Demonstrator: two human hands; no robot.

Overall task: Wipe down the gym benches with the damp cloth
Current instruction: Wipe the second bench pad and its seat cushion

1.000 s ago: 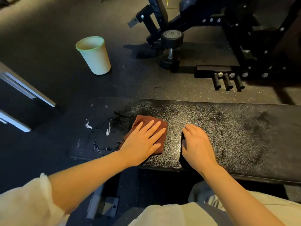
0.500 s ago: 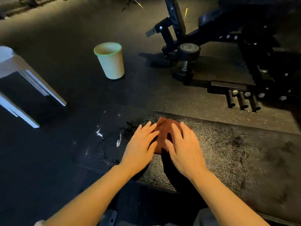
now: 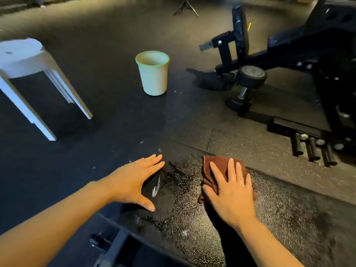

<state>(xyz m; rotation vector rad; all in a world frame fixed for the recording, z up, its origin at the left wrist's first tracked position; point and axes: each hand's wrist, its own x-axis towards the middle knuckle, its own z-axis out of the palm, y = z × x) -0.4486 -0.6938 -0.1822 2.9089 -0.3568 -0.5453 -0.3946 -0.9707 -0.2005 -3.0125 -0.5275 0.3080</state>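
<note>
Stool: white plastic stool (image 3: 21, 58) with slanted legs, standing on the dark rubber gym floor (image 3: 100, 128) at the far left
Bucket: pale cream plastic bucket with a green-tinged rim (image 3: 153, 73), upright on the floor beyond the bench, between the stool and the gym machine
Left hand: left hand (image 3: 133, 182) flat with palm down, fingers straight and close together, thumb spread toward the person; it holds nothing and lies at the left end of the bench pad, whether touching or just above cannot be told
Tabletop: black textured vinyl bench pad (image 3: 289, 212), called the tabletop here, running from lower left to right; its surface glistens with wet streaks between the two hands
Cloth: folded reddish-brown damp cloth (image 3: 215, 164) lying on the tabletop near its far edge, right of the wet patch
Right hand: right hand (image 3: 231, 191) laid palm down on top of the cloth, fingers straight and slightly spread, pressing it flat rather than curling round it; the cloth shows past the fingertips and at the left side of the hand
Dumbbell: black dumbbell with a grey round end (image 3: 248, 81) propped on the floor beside the machine
Machine: black steel gym machine frame (image 3: 308, 49) at the upper right, with short black pegs (image 3: 314, 149) low near the floor
</note>
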